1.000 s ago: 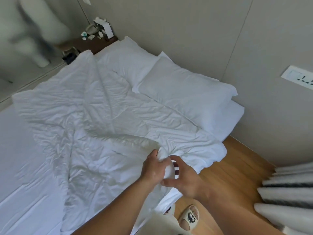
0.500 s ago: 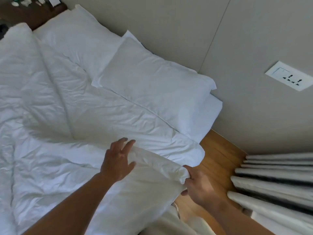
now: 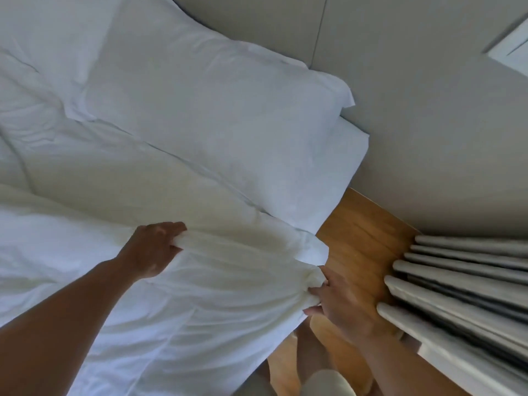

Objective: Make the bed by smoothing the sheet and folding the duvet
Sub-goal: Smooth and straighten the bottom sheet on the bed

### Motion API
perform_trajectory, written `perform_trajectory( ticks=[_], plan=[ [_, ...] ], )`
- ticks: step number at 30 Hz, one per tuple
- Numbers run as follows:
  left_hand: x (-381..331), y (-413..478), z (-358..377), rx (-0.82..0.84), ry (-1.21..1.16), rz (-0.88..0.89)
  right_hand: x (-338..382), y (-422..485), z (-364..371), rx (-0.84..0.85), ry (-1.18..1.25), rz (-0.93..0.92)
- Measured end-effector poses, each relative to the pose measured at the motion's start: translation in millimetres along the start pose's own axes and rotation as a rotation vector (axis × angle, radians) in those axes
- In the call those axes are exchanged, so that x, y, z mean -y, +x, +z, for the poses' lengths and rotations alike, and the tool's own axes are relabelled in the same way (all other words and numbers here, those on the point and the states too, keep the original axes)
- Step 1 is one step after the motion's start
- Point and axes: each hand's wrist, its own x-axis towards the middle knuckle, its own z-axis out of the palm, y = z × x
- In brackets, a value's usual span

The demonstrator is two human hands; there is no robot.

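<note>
At the near edge of the view, the white duvet (image 3: 177, 304) is being held by both hands along the side of the bed. The right hand (image 3: 340, 304) is being kept closed on the duvet's corner, where the fabric is being bunched between thumb and fingers just past the bed edge, above the wooden floor (image 3: 363, 241). The left hand (image 3: 154, 250) is being kept closed on a fold of the same duvet farther in on the bed, with fabric being pinched under the fingers. Between the two hands the duvet is being stretched into tight creases. The duvet is being spread over most of the bed, reaching up to the pillows. Beside the right forearm, grey pleated curtains (image 3: 463, 295) are being seen hanging over the floor. Farther away, a white pillow (image 3: 217, 121) is being rested at the head of the bed, partly overlapping a second pillow (image 3: 51, 38) to its left. Under the near pillow, the sheet-covered mattress corner (image 3: 345, 164) is being shown against the grey wall (image 3: 428, 124).
</note>
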Motion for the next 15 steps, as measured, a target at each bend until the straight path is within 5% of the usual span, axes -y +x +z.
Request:
perform_trajectory(
  ticks=[6, 10, 15],
  plan=[
    [-68, 113, 10, -0.231, 0.154, 0.101, -8, 81, -58, -0.218, 0.083, -0.001],
    [-85, 153, 76, 0.052, 0.250, -0.248, -12, 120, -67, -0.037, -0.120, -0.060],
    [-81, 136, 105, -0.285, 0.147, -0.254, -1, 151, -79, 0.134, -0.124, -0.195]
  ],
)
